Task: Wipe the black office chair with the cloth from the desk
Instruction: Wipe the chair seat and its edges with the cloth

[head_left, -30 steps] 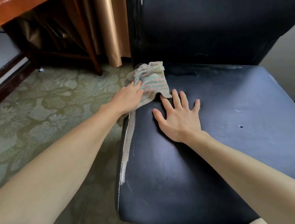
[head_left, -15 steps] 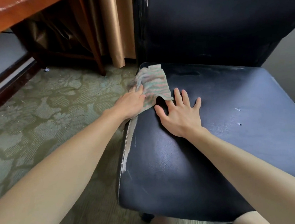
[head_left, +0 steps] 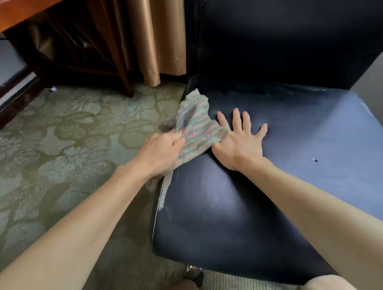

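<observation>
Chair seat [head_left: 285, 181]: striped cloth [head_left: 198, 132] on left edge, right hand [head_left: 240, 144] flat, touching cloth.

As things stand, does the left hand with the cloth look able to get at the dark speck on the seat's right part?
Probably not directly: the right hand lies flat on the seat between the cloth, gripped by the left hand, and the dark speck.

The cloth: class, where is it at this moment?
In the head view the cloth sits at the left edge of the chair seat, held by the left hand, just left of the flat right hand.
</observation>
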A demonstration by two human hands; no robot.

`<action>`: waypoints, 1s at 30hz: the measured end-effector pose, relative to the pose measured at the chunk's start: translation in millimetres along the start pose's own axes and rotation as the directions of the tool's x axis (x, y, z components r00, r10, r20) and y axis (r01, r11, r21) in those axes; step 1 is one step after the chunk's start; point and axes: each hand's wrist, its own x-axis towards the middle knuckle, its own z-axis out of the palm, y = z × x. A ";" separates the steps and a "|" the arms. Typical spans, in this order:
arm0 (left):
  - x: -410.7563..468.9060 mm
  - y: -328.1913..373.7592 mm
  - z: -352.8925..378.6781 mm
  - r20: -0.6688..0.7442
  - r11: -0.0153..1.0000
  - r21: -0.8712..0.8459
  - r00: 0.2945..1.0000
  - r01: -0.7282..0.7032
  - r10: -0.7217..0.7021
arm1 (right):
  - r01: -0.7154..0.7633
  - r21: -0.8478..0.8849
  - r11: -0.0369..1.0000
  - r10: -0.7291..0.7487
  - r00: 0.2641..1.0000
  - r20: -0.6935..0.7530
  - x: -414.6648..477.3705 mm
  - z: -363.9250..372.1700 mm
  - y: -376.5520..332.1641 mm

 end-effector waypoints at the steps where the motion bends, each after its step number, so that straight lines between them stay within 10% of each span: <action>1: -5.2 -0.9 0.5 0.002 1.000 0.016 1.000 -0.014 0.014 | 0.004 -0.003 1.000 -0.004 1.000 0.001 -1.1 0.6 0.3; 16: 114.0 12.9 3.7 0.095 0.985 0.170 0.995 0.005 -0.022 | 0.025 -0.005 1.000 -0.025 0.999 -0.037 1.7 2.6 5.1; 30: 45.5 1.7 6.2 -0.037 0.980 0.198 0.999 -0.021 0.029 | 0.127 -0.005 0.992 -0.127 0.992 -0.002 -13.9 -5.3 12.4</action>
